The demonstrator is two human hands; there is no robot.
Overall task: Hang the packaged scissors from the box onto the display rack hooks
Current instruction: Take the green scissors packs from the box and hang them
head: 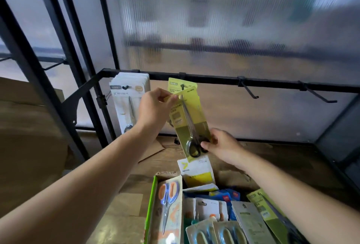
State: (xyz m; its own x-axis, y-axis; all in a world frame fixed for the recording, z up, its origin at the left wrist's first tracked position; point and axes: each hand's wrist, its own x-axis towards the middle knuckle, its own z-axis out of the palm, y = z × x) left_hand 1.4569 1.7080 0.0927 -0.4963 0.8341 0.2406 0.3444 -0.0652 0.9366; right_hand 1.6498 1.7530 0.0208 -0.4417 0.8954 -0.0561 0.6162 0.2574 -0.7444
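A yellow-green card with black-handled scissors is held tilted in front of the black rack bar. My left hand pinches its top left corner; my right hand grips its lower right edge by the handles. Behind it another yellow-green pack hangs from a hook on the bar. To the left hangs a stack of white scissor packs. Below, the box holds several packaged scissors, among them an orange-and-blue pair.
Two bare black hooks stick out from the bar on the right. Ribbed translucent panels stand behind the rack. Black frame posts rise at left, beside brown cardboard. The floor is wood.
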